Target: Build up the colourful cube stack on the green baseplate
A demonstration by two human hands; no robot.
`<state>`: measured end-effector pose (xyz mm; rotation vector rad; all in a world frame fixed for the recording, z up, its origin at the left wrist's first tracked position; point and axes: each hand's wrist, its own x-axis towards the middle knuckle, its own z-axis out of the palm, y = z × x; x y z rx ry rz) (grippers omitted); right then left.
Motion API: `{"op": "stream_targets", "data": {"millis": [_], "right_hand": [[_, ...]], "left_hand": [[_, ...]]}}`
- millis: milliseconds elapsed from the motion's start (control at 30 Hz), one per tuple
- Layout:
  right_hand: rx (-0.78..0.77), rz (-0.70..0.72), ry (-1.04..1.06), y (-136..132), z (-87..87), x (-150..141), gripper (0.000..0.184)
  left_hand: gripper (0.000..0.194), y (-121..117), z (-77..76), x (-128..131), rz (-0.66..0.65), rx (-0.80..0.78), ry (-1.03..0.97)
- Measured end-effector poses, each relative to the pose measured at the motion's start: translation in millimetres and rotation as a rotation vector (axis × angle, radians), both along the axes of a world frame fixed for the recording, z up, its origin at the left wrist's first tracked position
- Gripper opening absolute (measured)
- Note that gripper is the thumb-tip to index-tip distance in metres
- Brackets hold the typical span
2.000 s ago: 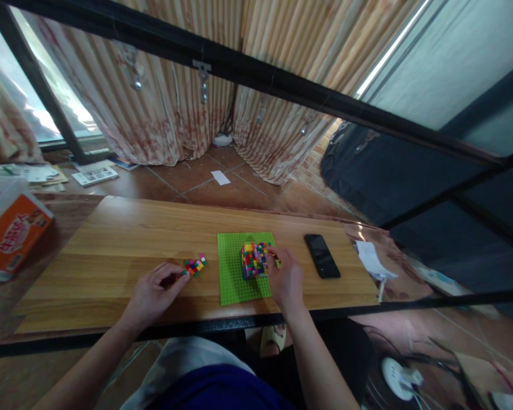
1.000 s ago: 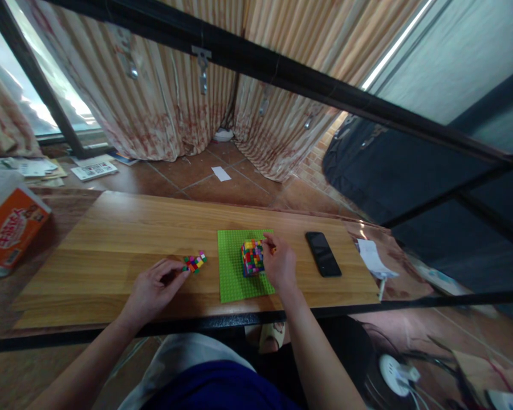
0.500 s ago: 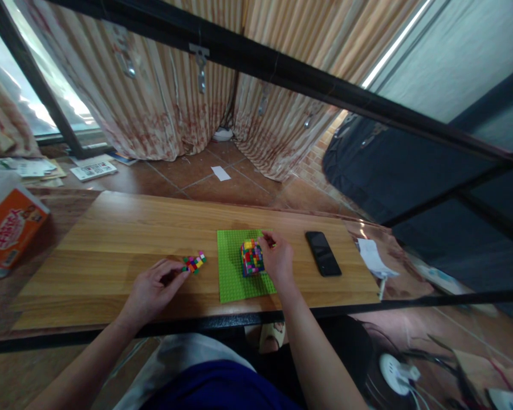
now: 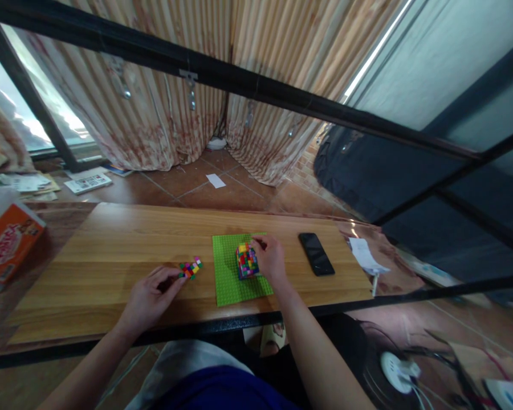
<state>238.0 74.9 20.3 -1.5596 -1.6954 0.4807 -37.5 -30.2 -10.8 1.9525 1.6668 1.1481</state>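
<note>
A small group of colourful toy bricks (image 4: 191, 267) lies on the wooden table at the left. My left hand (image 4: 151, 293) reaches its near edge, thumb and forefinger closed at the outermost brick. On a green studded baseplate (image 4: 226, 290) stands a compact block built of multicoloured bricks (image 4: 247, 262), yellow showing on top. My right hand (image 4: 270, 261) is at the block's upper right side with fingers pinched together. A small reddish brick seems to show between those fingers, which hide part of the block.
A black smartphone (image 4: 316, 253) lies right of the baseplate on the wooden table (image 4: 123, 239). An orange and white box (image 4: 11, 239) stands at the far left. White papers (image 4: 365, 256) lie past the right end. A black metal bar (image 4: 196, 327) runs along the near edge.
The whole view has shifted slightly as the head moved. Both hands stay by the same things, the left at the loose bricks and the right at the built block.
</note>
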Motion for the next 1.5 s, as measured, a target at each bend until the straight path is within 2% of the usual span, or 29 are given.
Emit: {"op": "stream_targets", "data": {"millis": [133, 233, 300, 400, 467, 567, 700, 833, 1100, 1233, 1367, 1500], "right_hand": [[0.010, -0.043, 0.161, -7.3, 4.3, 2.7, 0.023], [0.097, -0.053, 0.192, -24.4, 14.2, -0.7, 0.025], [0.159, -0.001, 0.178, -40.4, 21.8, -10.7, 0.023], [0.192, 0.187, 0.149, -64.4, 26.3, -38.8, 0.019], [0.165, 0.351, 0.112, -75.8, 21.3, -61.9, 0.018], [0.110, 0.480, 0.086, -82.0, 4.0, -92.6, 0.020], [0.058, 0.518, 0.071, -76.8, -18.6, -116.0, 0.022], [0.045, 0.555, 0.081, -71.5, -26.0, -125.0, 0.019], [0.069, 0.554, 0.168, -71.8, -23.1, -130.8, 0.012], [0.063, 0.521, 0.205, -75.8, -14.4, -124.4, 0.012], [0.086, 0.453, 0.261, -82.6, 5.5, -102.7, 0.014], [0.123, 0.327, 0.223, -82.6, 21.7, -62.8, 0.015]], "left_hand": [[0.033, -0.5, 0.4, -1.0, 0.001, 0.003, 0.012], [0.033, -0.7, -1.0, -2.8, 0.003, 0.001, 0.006], [0.033, -0.7, -3.1, -4.0, 0.000, -0.001, -0.011], [0.031, -0.5, -6.3, -5.5, -0.001, -0.003, -0.040], [0.030, -0.7, -7.2, -6.0, -0.004, -0.010, -0.054], [0.031, -1.3, -5.2, -6.3, -0.006, -0.026, -0.063], [0.034, -2.4, 0.0, -6.5, -0.028, -0.058, -0.066], [0.034, -3.3, 2.6, -6.8, -0.054, -0.100, -0.090], [0.036, -5.0, 7.6, -5.2, -0.051, -0.144, -0.102], [0.034, -5.5, 9.3, -5.0, -0.074, -0.138, -0.094], [0.031, -6.1, 6.8, -5.4, -0.075, -0.119, -0.094], [0.030, -5.9, 3.0, -4.9, -0.071, -0.110, -0.083]]}}
